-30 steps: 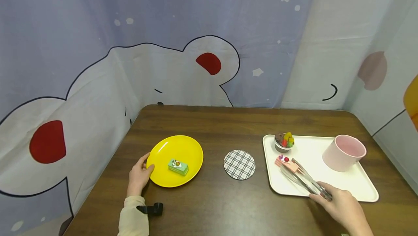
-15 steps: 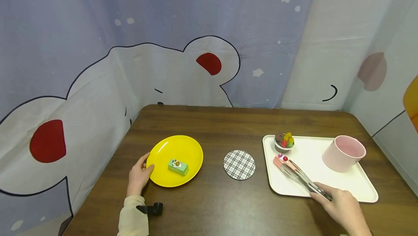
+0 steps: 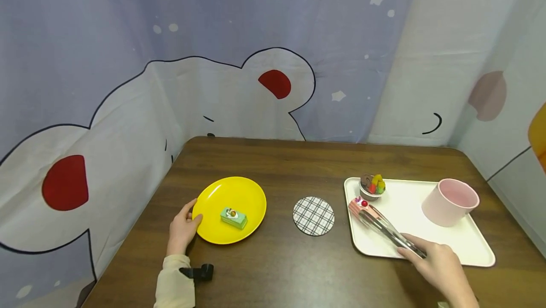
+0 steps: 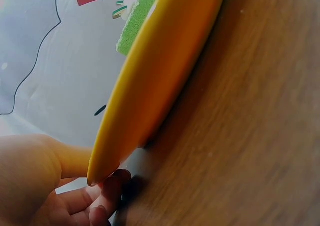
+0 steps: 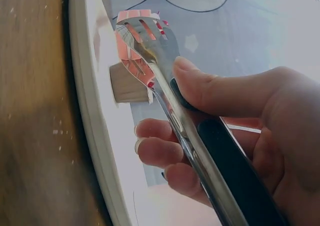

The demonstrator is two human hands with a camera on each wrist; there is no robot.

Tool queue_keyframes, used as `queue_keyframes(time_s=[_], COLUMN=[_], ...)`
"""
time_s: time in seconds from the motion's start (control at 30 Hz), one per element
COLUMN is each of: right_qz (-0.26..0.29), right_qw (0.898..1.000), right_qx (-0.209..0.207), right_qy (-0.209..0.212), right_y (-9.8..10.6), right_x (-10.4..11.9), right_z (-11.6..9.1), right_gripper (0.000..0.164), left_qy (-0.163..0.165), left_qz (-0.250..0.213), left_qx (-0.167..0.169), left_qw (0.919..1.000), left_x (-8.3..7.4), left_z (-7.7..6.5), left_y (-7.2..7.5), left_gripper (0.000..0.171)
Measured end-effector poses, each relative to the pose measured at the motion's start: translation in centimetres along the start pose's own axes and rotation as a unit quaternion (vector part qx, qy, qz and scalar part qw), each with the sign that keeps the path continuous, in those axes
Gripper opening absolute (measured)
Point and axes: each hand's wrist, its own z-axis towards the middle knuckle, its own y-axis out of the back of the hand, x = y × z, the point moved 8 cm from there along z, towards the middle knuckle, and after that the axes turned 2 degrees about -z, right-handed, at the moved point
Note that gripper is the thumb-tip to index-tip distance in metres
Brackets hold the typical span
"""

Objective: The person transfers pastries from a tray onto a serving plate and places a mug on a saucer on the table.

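My left hand (image 3: 182,230) pinches the near-left rim of a yellow plate (image 3: 251,199), thumb on top and fingers underneath, as the left wrist view shows. On the plate lies a small green cake slice (image 3: 233,219). With my right hand (image 3: 441,265) I grip metal tongs (image 3: 388,232), thumb on the dark handle pad (image 5: 220,146). Their slotted ends are closed around a pink cake slice (image 5: 125,50) topped with a red berry. In the head view that slice is over the left end of a white tray (image 3: 405,194).
Just behind the pink slice stands a chocolate fruit cupcake (image 3: 372,188). A pink cup (image 3: 448,203) sits on the tray's right half. Between plate and tray lies a round checked coaster (image 3: 313,216) on the wooden table (image 3: 290,270). A printed curtain (image 3: 213,95) hangs behind.
The tongs' ends have come together on the pink cake slice. Tongs and slice have shifted left toward the tray's edge with my right hand. Left hand and plate stay put.
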Motion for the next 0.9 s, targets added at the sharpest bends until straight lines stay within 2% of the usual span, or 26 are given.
queue_keyframes(time_s=[0.6,0.9], right_qz=[0.014,0.035], right_qw=[0.999,0.998], right_qx=[-0.021,-0.013], right_qy=[0.035,0.041], right_y=[-0.4,-0.7], right_x=[3.2,5.2], right_z=[1.5,2.7], right_gripper=[0.032,0.03], left_qy=[-0.008,-0.009], left_qz=[0.005,0.005], left_qx=[-0.001,-0.001], left_qw=[0.9999,1.0], left_x=[-0.2,-0.3], left_z=[0.0,0.0], left_y=[0.0,0.1], left_gripper=[0.053,0.053])
